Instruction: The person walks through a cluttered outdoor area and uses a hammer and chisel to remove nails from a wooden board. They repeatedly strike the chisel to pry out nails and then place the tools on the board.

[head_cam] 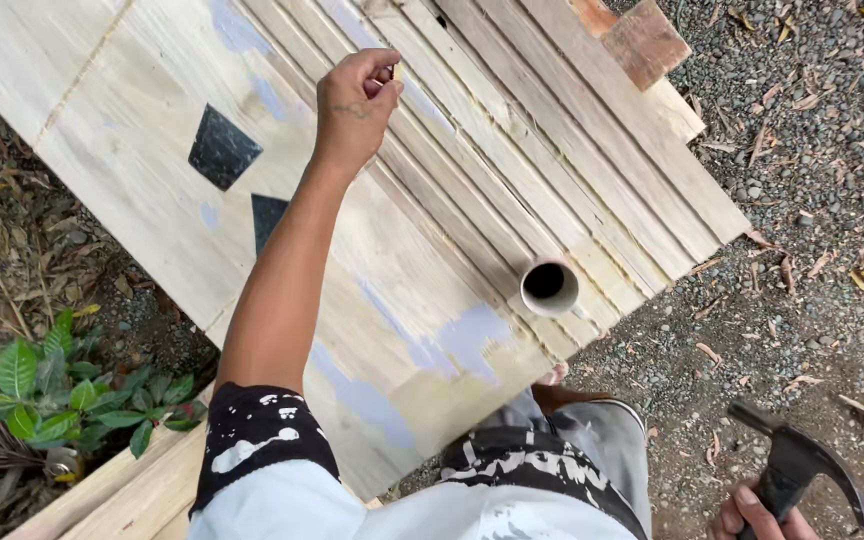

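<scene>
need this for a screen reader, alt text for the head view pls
A left hand pinches something small over a pale plywood panel lined with wooden slats, while the right hand holds a hammer low over gravel. A short tube stands on the slats.

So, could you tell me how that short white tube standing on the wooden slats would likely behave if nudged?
The white tube looks hollow and thin-walled, so probably light. It stands on end on the grooved wooden slats, so it would likely tip easily and, being round, roll along a groove.

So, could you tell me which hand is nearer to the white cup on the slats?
Left. The left hand is up-left of the white cup, over the boards; the right hand, gripping the hammer, sits lower right, roughly as far.
</scene>
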